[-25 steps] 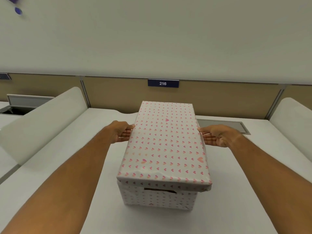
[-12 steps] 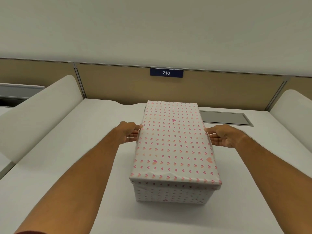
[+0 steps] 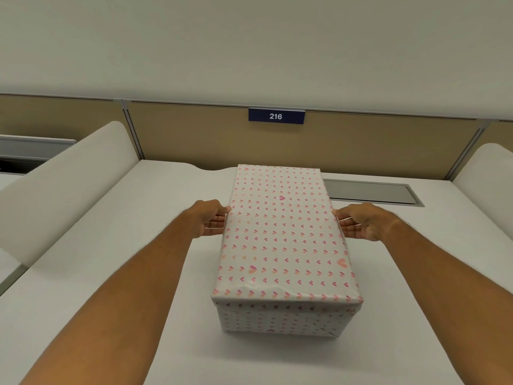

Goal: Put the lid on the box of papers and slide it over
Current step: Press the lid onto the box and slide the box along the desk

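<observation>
A white box (image 3: 280, 322) wrapped in pink-heart paper stands in the middle of the white desk (image 3: 133, 259). Its matching lid (image 3: 283, 234) sits flat on top and covers it fully, so the papers inside are hidden. My left hand (image 3: 209, 219) presses flat against the lid's left edge, thumb at the top rim. On the opposite side my right hand (image 3: 361, 220) presses the right edge the same way. The lid and box are clamped between both palms.
A tan partition (image 3: 194, 134) with a blue "216" sign (image 3: 276, 116) closes the desk's far side. A grey cable hatch (image 3: 369, 191) lies in the desk right of the box. White curved dividers stand on the left (image 3: 63, 184) and on the right (image 3: 488, 173).
The lid's near end, raised a second ago with the box's handle slot showing, has dropped flush onto the box. Both hands stayed on the lid's sides.
</observation>
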The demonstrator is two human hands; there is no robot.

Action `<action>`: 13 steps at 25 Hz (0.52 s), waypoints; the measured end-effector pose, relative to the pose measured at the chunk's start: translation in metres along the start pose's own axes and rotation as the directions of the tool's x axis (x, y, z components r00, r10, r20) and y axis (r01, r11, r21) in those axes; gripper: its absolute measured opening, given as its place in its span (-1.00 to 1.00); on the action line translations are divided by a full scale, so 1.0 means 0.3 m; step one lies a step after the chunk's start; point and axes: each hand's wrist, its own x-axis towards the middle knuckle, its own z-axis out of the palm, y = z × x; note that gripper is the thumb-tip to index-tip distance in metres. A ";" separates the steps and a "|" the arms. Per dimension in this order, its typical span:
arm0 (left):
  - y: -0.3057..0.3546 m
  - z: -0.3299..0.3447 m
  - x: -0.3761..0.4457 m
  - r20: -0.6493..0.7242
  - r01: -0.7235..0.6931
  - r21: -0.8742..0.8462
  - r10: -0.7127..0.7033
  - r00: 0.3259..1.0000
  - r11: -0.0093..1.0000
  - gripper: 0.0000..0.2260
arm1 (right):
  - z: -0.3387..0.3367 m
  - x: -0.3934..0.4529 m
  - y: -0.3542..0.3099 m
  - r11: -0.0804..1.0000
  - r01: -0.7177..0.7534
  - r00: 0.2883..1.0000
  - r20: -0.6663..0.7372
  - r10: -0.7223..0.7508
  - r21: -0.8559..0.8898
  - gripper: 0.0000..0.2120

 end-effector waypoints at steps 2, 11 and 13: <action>0.009 0.003 0.005 -0.011 0.009 0.014 -0.009 1.000 1.000 -0.75 | -0.004 0.009 0.006 1.000 -0.015 1.000 0.007 0.015 -0.007 -0.66; 0.021 0.026 0.020 -0.039 0.111 0.039 -0.110 0.993 0.993 -0.80 | -0.008 0.030 -0.004 0.998 -0.050 0.998 0.046 0.052 -0.032 -0.67; 0.020 0.026 0.021 -0.044 0.119 0.036 -0.118 0.992 0.992 -0.80 | -0.006 0.033 -0.013 0.998 -0.052 0.998 0.046 0.053 -0.029 -0.70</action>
